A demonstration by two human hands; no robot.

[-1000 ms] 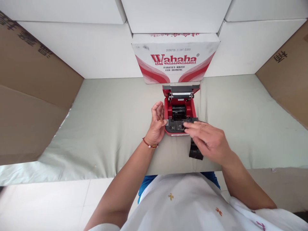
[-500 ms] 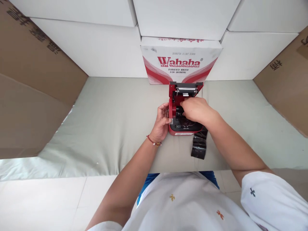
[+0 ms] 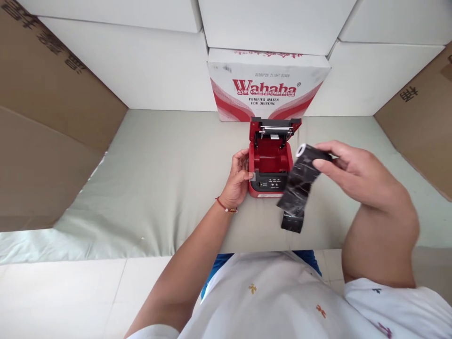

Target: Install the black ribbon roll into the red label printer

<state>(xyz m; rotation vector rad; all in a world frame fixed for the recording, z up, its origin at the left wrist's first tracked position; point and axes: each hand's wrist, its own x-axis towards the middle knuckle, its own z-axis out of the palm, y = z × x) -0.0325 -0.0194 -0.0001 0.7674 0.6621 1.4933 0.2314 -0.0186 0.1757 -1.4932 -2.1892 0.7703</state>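
A small red printer (image 3: 270, 165) stands on the table with its lid tipped open and its red bay bare. My left hand (image 3: 237, 180) is curled against the printer's left side, thumb pressed on its grey front corner. My right hand (image 3: 356, 173) is raised to the right of the printer, fingers closed on a black roll (image 3: 306, 162) with a white core. A length of black strip hangs from the roll down to a folded black end (image 3: 292, 221) on the table near the front edge.
A white and red Wahaha carton (image 3: 268, 84) stands right behind the printer among plain white boxes (image 3: 141, 70). Brown cardboard walls (image 3: 45, 132) close in both sides. The table carries a pale green cloth (image 3: 158, 188).
My right hand reached into the printer's bay, then lifted the black roll out and up to the right. The left hand stayed on the printer's side.
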